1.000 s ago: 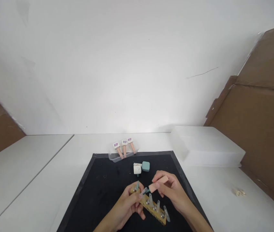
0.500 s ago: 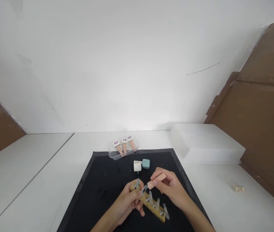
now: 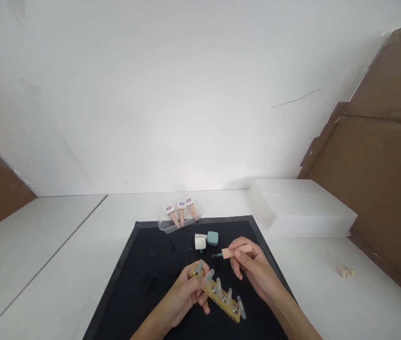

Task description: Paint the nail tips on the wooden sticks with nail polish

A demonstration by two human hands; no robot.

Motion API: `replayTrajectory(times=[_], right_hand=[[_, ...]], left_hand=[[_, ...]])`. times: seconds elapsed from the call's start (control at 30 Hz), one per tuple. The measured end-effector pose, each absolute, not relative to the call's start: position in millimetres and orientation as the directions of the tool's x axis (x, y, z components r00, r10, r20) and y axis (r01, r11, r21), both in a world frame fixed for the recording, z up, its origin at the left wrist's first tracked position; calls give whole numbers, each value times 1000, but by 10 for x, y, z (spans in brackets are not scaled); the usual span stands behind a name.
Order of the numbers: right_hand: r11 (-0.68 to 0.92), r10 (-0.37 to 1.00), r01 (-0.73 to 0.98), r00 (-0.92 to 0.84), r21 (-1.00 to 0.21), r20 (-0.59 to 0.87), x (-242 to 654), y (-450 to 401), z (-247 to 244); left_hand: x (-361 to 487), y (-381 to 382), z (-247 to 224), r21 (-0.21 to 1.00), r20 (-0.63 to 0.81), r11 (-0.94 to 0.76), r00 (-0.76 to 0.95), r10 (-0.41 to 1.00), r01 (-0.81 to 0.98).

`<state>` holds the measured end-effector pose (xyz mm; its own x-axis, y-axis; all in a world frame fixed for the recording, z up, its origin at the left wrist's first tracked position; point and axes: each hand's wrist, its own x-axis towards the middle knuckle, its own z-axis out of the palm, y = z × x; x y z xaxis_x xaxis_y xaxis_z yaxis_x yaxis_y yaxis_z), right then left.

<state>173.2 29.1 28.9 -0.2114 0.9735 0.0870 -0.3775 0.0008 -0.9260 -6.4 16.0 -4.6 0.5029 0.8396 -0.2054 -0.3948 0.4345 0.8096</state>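
Note:
My left hand is closed around the upper end of a wooden nail tip stand, which slants down to the right. Several false nail tips stick up from its metal knobs; the one at the far end is green, the others look clear or pale. My right hand pinches a nail polish brush by its peach handle. Its green-coated bristles point left, apart from the nail tips. Above the stand, an opened white polish bottle and a teal square block or cap lie on the black mat.
A clear plastic tray at the mat's back edge holds three polish bottles with peach handles. A white box stands at the back right. Small cream rings lie on the white table at right. Cardboard borders the right side.
My right hand has lifted the brush up and to the right, off the second nail tip. My left hand still holds the stand in nearly the same place.

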Motion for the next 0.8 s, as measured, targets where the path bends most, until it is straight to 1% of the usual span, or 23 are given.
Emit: replayTrajectory(times=[0.07, 0.17, 0.3, 0.4, 0.5, 0.67, 0.8], right_hand=[[-1, 968, -422, -229, -907, 105, 1721, 277, 294], [39, 968, -449, -206, -893, 145, 1710, 265, 284], [28, 969, -381, -216, -924, 119, 1731, 267, 261], [-2, 944, -332, -311, -943, 107, 1749, 266, 267], [21, 917, -283, -377, -959, 131, 1747, 265, 276], [84, 892, -286, -405, -955, 200, 1741, 278, 246], [81, 887, -269, -420, -960, 193, 1743, 277, 261]], left_hand=[[-64, 159, -46, 810, -208, 435, 501, 840, -393], [-60, 153, -57, 810, -209, 441, 514, 832, -385], [-40, 141, -66, 824, -199, 443, 550, 811, -354], [-23, 138, -55, 836, -206, 443, 562, 801, -325], [-17, 135, -39, 839, -216, 449, 570, 793, -307], [-13, 128, -21, 841, -224, 453, 573, 788, -295], [-8, 119, -18, 841, -224, 455, 576, 786, -293]])
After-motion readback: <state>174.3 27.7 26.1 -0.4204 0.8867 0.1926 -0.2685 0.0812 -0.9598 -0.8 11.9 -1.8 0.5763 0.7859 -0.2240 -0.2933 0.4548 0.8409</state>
